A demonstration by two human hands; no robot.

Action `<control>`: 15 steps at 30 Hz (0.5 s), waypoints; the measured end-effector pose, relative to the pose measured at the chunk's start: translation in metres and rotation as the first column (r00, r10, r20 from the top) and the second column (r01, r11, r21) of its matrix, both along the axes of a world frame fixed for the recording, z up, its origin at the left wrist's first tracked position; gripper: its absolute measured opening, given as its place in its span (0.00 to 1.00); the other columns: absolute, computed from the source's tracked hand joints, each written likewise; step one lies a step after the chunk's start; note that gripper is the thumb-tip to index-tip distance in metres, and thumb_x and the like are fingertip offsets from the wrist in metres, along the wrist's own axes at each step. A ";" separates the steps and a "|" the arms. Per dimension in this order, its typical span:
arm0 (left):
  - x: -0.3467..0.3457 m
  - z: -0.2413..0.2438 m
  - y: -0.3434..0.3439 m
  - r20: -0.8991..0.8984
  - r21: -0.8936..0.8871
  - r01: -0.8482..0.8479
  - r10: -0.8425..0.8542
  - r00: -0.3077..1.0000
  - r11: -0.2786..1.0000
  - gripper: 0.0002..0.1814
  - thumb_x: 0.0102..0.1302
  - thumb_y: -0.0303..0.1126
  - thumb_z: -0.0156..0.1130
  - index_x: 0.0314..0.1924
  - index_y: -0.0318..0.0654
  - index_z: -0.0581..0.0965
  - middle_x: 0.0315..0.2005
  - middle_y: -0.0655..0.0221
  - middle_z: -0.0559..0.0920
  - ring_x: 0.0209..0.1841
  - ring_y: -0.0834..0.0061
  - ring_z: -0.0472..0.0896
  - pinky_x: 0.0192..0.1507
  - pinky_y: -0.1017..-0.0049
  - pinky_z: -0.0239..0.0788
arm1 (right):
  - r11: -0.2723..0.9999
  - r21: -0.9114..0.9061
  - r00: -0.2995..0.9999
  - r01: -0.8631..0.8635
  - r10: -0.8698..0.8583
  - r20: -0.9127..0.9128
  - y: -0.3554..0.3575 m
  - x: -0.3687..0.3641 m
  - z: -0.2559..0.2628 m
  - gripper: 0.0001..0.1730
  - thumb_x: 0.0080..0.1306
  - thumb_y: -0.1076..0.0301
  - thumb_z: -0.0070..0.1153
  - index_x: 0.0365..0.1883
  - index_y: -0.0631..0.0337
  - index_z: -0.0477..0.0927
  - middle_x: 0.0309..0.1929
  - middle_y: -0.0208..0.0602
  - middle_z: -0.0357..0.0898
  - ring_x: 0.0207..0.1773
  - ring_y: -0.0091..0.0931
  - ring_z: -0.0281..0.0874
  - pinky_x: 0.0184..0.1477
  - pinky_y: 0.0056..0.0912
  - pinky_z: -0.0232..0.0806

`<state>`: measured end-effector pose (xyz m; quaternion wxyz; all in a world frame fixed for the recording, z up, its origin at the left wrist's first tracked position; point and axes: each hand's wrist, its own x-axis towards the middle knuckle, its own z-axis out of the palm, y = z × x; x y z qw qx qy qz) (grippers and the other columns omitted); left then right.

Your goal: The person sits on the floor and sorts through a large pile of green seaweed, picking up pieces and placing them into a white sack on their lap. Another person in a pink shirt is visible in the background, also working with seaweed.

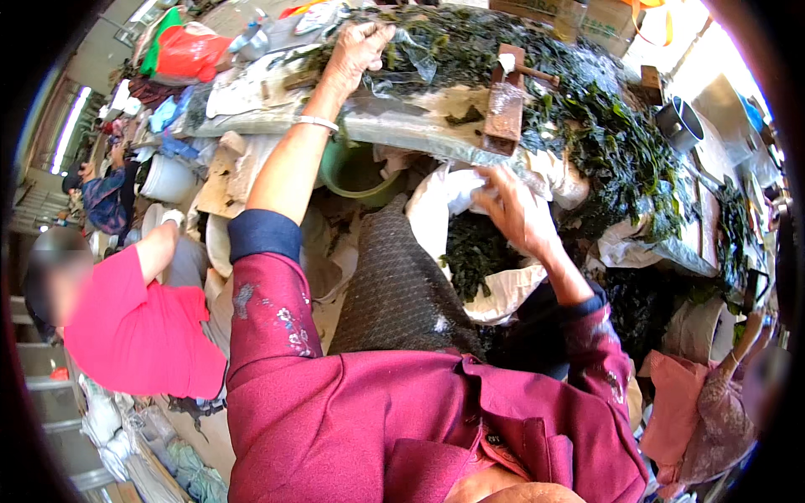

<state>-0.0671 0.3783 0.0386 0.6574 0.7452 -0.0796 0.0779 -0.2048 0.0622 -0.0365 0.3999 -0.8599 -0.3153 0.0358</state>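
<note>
My left hand (pixel 363 53) is raised over the far side of the work table, its fingers closed. A thin translucent sheet (pixel 416 58) hangs from the fingertips; whether it is plastic film or seaweed I cannot tell. A heap of dark green seaweed (pixel 459 28) lies behind it. My right hand (pixel 512 204) hovers above a white sack (pixel 427 210), fingers apart, with nothing visible in them. Inside the open sack sits more dark seaweed (pixel 471 251). Just beyond this hand, a rusty metal block (pixel 503 113) with a wooden-looking peg stands at the table's edge.
Below the table is a green basin (pixel 352 170). A metal cup (pixel 679 122) stands at the right among seaweed. One person in a pink shirt (pixel 144 327) sits close at my left; another person (pixel 717 415) is at my right. A white bucket (pixel 168 179) stands farther left.
</note>
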 end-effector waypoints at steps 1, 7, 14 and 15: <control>-0.017 0.030 0.002 0.005 -0.028 0.080 -0.080 0.997 0.996 0.10 0.65 0.37 0.60 0.28 0.43 0.73 0.15 0.84 0.63 0.16 0.90 0.59 0.17 0.85 0.51 | 0.990 0.141 0.997 0.010 -0.021 0.080 0.017 0.014 -0.002 0.26 0.61 0.62 0.58 0.55 0.62 0.68 0.46 0.43 0.73 0.51 0.37 0.71 0.50 0.38 0.66; -0.140 0.152 -0.035 -0.017 0.005 0.066 -0.066 0.998 0.998 0.08 0.65 0.36 0.59 0.29 0.46 0.73 0.13 0.86 0.60 0.11 0.91 0.55 0.14 0.86 0.45 | 0.845 0.531 0.884 0.069 -0.298 0.360 0.133 0.060 0.065 0.29 0.57 0.60 0.63 0.53 0.65 0.70 0.49 0.48 0.73 0.53 0.39 0.71 0.54 0.37 0.64; -0.213 0.171 -0.008 0.131 -0.253 0.130 -0.099 0.986 0.959 0.05 0.64 0.34 0.60 0.35 0.45 0.73 0.15 0.84 0.61 0.13 0.91 0.54 0.14 0.87 0.43 | 0.387 0.921 0.774 -0.045 0.596 -0.213 0.136 -0.014 0.083 0.22 0.71 0.53 0.42 0.54 0.60 0.68 0.41 0.37 0.77 0.48 0.27 0.75 0.51 0.29 0.67; -0.223 0.172 -0.002 0.180 -0.246 0.192 -0.149 0.972 0.950 0.06 0.64 0.33 0.60 0.36 0.45 0.72 0.16 0.83 0.62 0.14 0.91 0.55 0.13 0.87 0.43 | 0.396 0.904 0.649 -0.161 0.732 -0.205 0.126 -0.027 0.083 0.23 0.70 0.54 0.44 0.55 0.61 0.67 0.41 0.37 0.77 0.45 0.26 0.76 0.48 0.28 0.69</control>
